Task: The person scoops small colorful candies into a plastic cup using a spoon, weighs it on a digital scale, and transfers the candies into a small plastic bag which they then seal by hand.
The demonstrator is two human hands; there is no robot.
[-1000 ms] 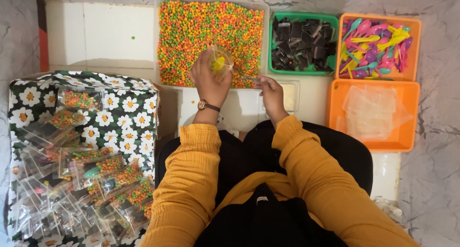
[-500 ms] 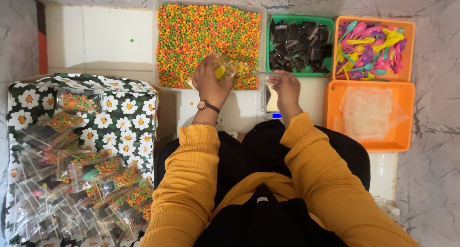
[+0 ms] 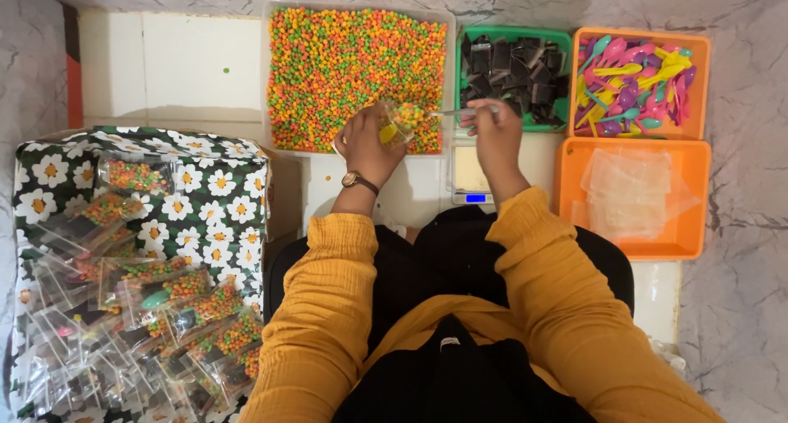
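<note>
Two hands are busy over the big clear tray [image 3: 279,78] of orange, green and yellow candy beads. The left hand [image 3: 367,144] is closed around a small clear pouch [image 3: 397,122] with a few beads and something yellow already inside, held right at the tray's near edge. The right hand [image 3: 495,132] is pinched on the handle of a thin spoon [image 3: 447,111], and the spoon's tip sits right at the pouch's mouth with beads on it.

Just behind the right hand there's a green tray [image 3: 565,39] full of dark little packets, and next to that an orange tray [image 3: 699,86] packed with pink, purple, yellow and teal plastic spoons. Closer in, another orange tray [image 3: 574,185] holds a stack of empty clear pouches. A small scale [image 3: 471,177] with a blue lit display sits on the counter between the two forearms, partly under the right wrist.

Off to the left, a daisy-print cloth [image 3: 213,201] is covered with a pile of filled pouches [image 3: 156,308].
</note>
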